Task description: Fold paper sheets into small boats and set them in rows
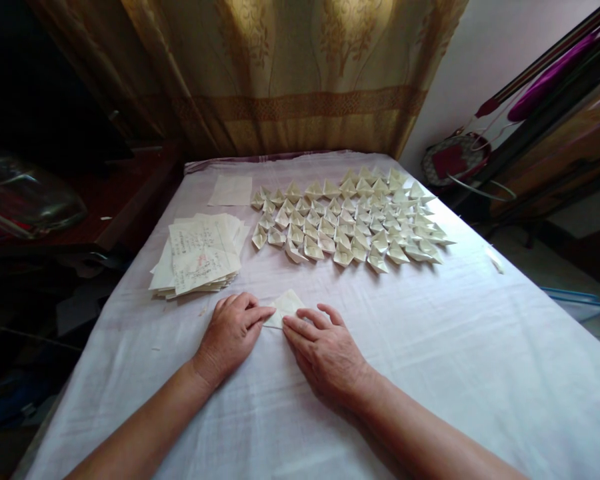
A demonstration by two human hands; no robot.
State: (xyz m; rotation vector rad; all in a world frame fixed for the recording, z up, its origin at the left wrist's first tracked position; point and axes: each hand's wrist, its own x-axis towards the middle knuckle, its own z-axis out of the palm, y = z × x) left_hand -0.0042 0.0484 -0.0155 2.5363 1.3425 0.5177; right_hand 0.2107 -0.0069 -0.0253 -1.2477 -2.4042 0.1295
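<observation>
A small folded piece of pale paper [286, 305] lies on the white cloth between my hands. At its left corner, my left hand [234, 327] pinches the edge between thumb and curled fingers. My right hand [325, 347] rests palm down against the paper's lower right side, fingers stretched out and a little apart, the index fingertip on the paper. Just beyond, several folded paper boats [343, 230] stand in close rows. To the left is a stack of paper sheets [200, 257], the top one covered in handwriting. The underside of the folded paper is hidden.
One loose paper sheet [231, 191] lies behind the stack. The white cloth [430, 373] covers the bed-like surface up to a patterned curtain [290, 67]. A dark red table [130, 193] stands at left. On the right hangs a round bag [455, 160]. A paper scrap [495, 260] lies near the right edge.
</observation>
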